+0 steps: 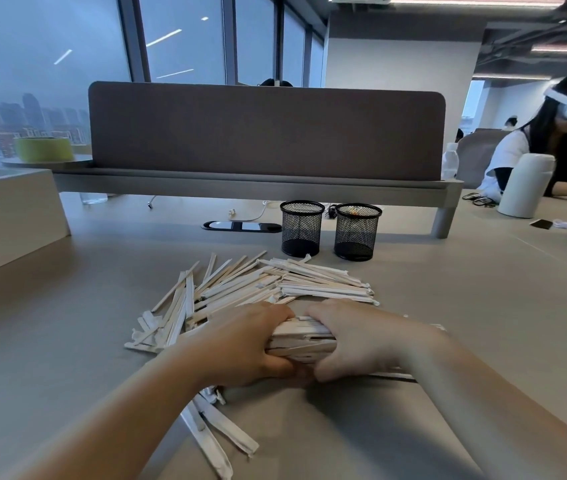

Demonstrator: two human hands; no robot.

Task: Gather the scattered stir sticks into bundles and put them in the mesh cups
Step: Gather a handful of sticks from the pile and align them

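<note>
Both hands clasp one thick bundle of paper-wrapped stir sticks (301, 339) just above the table. My left hand (251, 344) grips its left part and my right hand (354, 341) grips its right part, fingers curled over the top. Beyond the hands a loose pile of stir sticks (268, 282) fans out across the table. A few more wrapped sticks (216, 431) lie under my left forearm. Two black mesh cups stand side by side behind the pile, the left cup (302, 228) and the right cup (357, 232); both look empty of sticks.
A grey desk divider (264, 129) on a raised shelf runs behind the cups. A black cable hatch (240, 226) lies left of them. A beige box (8, 216) sits at the left. At the right a person in a headset sits by a white flask (526, 185).
</note>
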